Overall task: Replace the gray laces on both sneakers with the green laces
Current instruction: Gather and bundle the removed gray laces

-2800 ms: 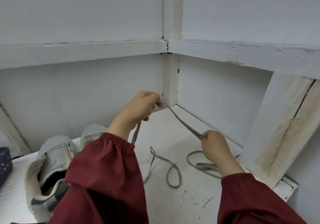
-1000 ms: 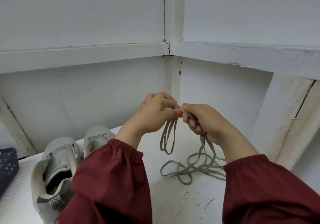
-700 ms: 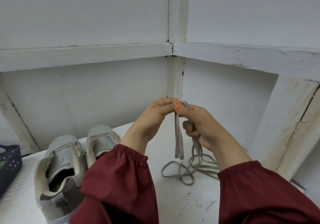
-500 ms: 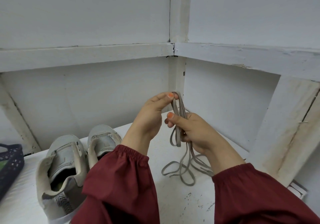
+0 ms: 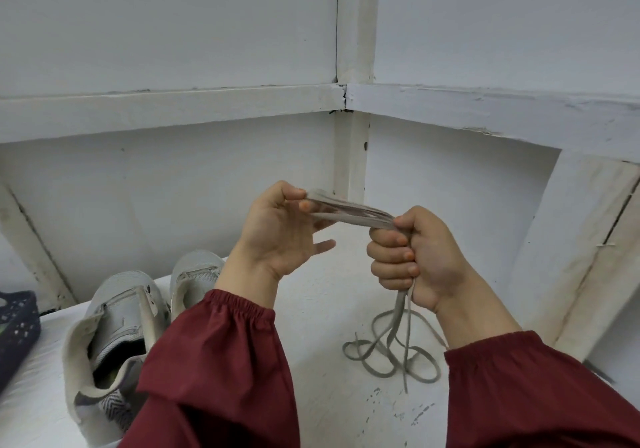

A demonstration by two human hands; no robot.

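Dark basket (image 5: 15,329), contents perhaps green

The gray laces (image 5: 349,212) are flat woven cloth, matt and slightly fuzzy. The sneakers (image 5: 114,329) look like pale gray cloth with smoother, faintly worn panels, and a herringbone-patterned fabric lines the heel of the nearer one. The sleeves (image 5: 221,371) are dark red matt cloth, gathered with elastic at the cuffs. The tabletop (image 5: 332,409) is painted white, matt, with chips and dark flecks where the paint has flaked. The walls (image 5: 173,31) and beams (image 5: 166,108) are white-painted wood, rough and cracked at the joints. The dark basket (image 5: 17,329) looks like perforated plastic.
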